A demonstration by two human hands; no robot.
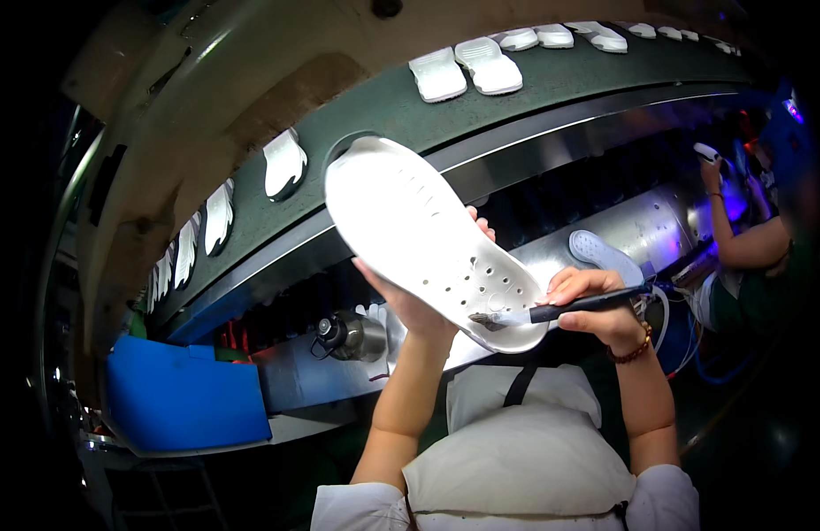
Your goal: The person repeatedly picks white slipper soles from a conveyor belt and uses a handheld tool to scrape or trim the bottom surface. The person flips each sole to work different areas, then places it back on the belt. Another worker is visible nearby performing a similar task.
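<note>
While the left hand grips a white sole from underneath, fingers closed round its edge so that only two fingertips show past the far rim, the right hand pinches a dark-handled brush with fingers closed on the handle. The sole is held up in the air in front of the chest, tilted, its perforated face toward the camera and its lower end nearest the right hand. The brush bristles touch that lower end (just by the small holes). Behind the sole runs a green conveyor belt, curving from the left edge to the upper right, with more white soles lying in pairs along it. Below the belt's metal rim stands a steel flask, and a blue box sits further left. Another sole lies on the metal ledge just beyond the right hand. At the right edge a second person's hand holds up a small white object.
</note>
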